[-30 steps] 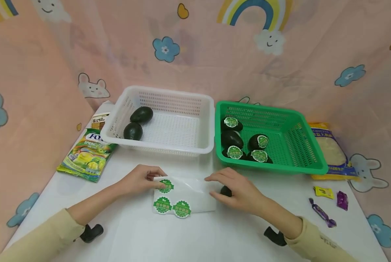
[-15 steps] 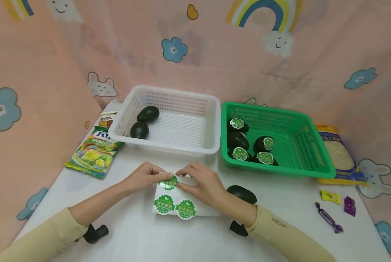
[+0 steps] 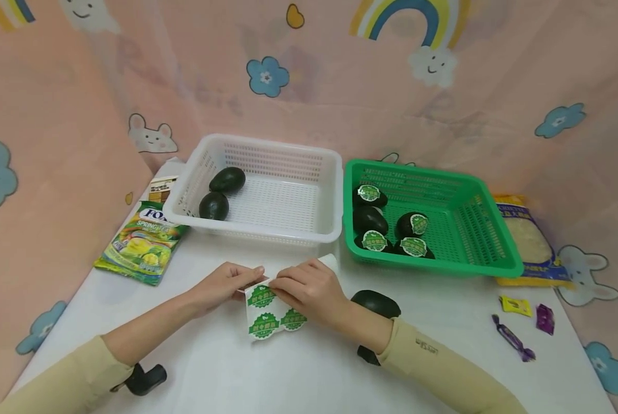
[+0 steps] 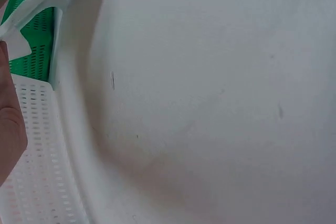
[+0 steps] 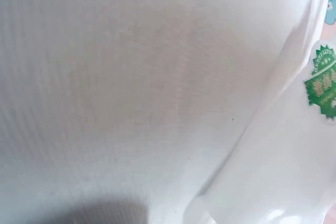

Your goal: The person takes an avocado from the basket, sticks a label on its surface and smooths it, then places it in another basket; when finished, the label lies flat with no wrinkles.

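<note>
Grip: left hand [image 3: 226, 286] pinches the sticker sheet's [image 3: 272, 313] left edge; right hand [image 3: 309, 290] pinches its top sticker [image 3: 261, 295].
Sheet: lifted at an angle above the white table [image 3: 267, 374], in front of the white basket [image 3: 267, 233].
Avocado [image 3: 376, 302]: loose on the table behind the right wrist.
Green basket [image 3: 443, 264]: right, holding stickered avocados.
</note>
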`<state>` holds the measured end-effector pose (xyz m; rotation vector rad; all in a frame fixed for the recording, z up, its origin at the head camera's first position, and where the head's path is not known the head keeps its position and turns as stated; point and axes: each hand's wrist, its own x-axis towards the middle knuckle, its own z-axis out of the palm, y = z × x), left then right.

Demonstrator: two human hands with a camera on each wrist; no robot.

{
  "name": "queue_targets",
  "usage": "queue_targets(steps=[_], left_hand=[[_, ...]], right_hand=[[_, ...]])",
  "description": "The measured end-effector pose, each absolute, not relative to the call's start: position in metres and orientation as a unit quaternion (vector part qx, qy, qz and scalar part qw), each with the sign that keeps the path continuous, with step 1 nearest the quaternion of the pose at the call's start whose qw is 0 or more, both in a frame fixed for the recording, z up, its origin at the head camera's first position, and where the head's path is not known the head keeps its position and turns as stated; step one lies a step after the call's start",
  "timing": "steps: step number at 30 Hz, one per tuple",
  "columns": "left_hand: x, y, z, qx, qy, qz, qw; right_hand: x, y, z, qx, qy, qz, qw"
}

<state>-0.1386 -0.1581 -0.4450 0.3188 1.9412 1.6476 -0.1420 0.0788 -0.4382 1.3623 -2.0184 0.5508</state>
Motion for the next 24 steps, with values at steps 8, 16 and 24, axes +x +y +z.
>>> queue_targets(steps=[8, 16, 24], left_hand=[[-0.143, -0.160, -0.444, 0.109, 0.710, 0.615, 0.326], [-0.164, -0.170, -0.434, 0.197, 0.826, 0.466, 0.248], [-0.150, -0.121, -0.414, 0.298, 0.853, 0.426, 0.057]], right_hand=[[-0.142, 0.078, -0.445, 0.511, -0.777, 0.249, 0.270], [-0.136, 0.105, -0.420, 0.308, -0.783, 0.540, -0.038], [-0.135, 0.160, -0.395, 0.142, -0.823, 0.527, -0.156]])
